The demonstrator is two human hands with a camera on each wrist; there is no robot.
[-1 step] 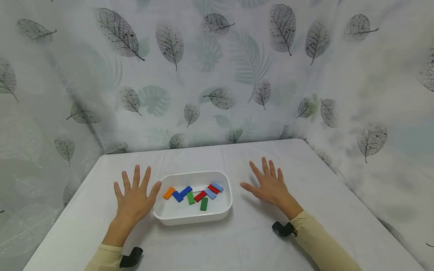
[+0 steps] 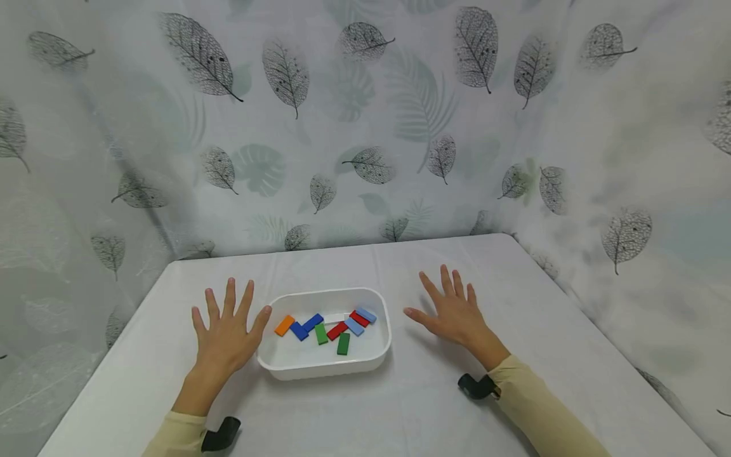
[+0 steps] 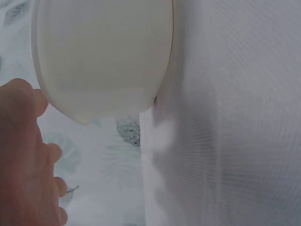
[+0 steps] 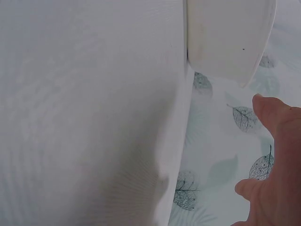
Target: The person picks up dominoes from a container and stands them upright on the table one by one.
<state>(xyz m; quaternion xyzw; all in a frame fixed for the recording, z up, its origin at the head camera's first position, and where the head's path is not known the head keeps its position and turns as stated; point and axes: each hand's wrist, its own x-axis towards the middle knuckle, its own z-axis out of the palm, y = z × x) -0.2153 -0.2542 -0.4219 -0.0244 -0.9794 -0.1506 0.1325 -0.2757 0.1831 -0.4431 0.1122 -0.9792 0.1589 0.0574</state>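
Your left hand (image 2: 224, 339) is spread wide and holds nothing; its thumb tip is at the left rim of the white tray (image 2: 325, 369), though whether it touches I cannot tell. Your right hand (image 2: 455, 318) is also spread wide, holding nothing, apart from the tray's right end.

The tray sits on the table (image 2: 354, 419) between your hands, its long axis running left to right, right end slightly farther from you. Inside, the dark green block (image 2: 343, 344) and light green block (image 2: 322, 334) point nearly straight away from you. The orange block (image 2: 284, 325) and nearer red block (image 2: 337, 331) slant away to the right; the two light blue blocks (image 2: 355, 327) and farther red block (image 2: 359, 318) slant toward you at their right ends. Two dark blue blocks (image 2: 313, 322) lie at an angle to each other.

White table surface separates your right hand from the tray and extends on your side of it; beyond the far edge hangs a leaf-print curtain (image 2: 354, 114).
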